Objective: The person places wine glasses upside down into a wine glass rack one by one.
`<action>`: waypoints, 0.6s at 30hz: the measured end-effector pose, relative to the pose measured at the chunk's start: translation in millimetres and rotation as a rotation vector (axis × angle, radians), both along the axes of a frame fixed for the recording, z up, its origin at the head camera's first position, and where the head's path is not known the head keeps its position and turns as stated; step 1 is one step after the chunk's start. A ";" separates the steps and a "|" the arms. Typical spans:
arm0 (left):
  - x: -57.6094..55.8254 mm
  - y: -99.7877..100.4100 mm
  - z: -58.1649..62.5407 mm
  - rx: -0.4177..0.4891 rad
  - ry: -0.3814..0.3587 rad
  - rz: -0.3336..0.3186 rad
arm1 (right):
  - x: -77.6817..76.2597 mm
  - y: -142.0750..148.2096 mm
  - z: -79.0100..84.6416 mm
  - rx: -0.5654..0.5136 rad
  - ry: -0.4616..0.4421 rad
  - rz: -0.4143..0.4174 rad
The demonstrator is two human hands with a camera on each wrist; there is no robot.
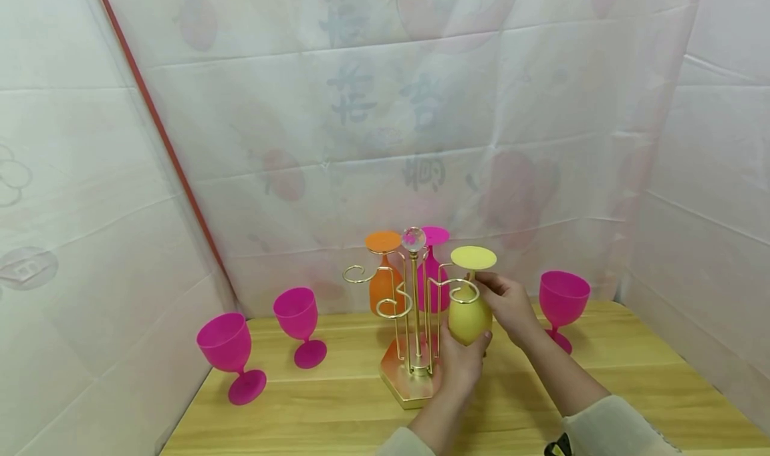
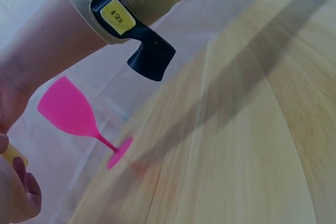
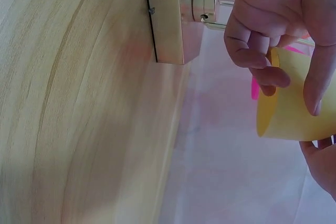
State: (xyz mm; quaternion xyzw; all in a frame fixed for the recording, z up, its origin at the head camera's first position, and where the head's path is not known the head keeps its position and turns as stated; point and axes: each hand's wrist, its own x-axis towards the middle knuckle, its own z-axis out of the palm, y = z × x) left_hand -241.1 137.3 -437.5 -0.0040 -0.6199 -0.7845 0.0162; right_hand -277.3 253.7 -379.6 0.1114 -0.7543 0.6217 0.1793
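Note:
A yellow goblet [image 1: 469,319] is upside down at the right side of a gold rack [image 1: 415,309], its foot uppermost and a curled wire arm overlapping its bowl. My left hand [image 1: 462,361] grips the bowl from below, near the rim, with the thumb on its right side. Higher up, my right hand [image 1: 508,305] holds the goblet by the stem and upper bowl. In the right wrist view, fingers curl over the rim of the yellow bowl [image 3: 294,100]. An orange goblet [image 1: 385,289] and a pink goblet [image 1: 434,285] hang inverted on the rack's far side.
Two pink goblets stand upright on the left, one nearer [image 1: 225,342] and one farther back [image 1: 297,312]. Another pink goblet [image 1: 564,297] stands behind my right forearm. The rack has a crystal ball top [image 1: 413,239] and open wire curls. Fabric walls [image 1: 361,142] enclose the wooden table [image 1: 313,409].

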 end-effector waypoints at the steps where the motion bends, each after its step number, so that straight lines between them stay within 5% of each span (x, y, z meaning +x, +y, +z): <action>1: 0.4 0.0 0.4 0.019 -0.011 0.002 | -0.1 -0.2 0.0 0.002 0.000 0.001; 18: 6.0 -1.5 0.1 0.145 -0.133 -0.023 | 1.5 1.7 -0.3 0.063 -0.027 -0.018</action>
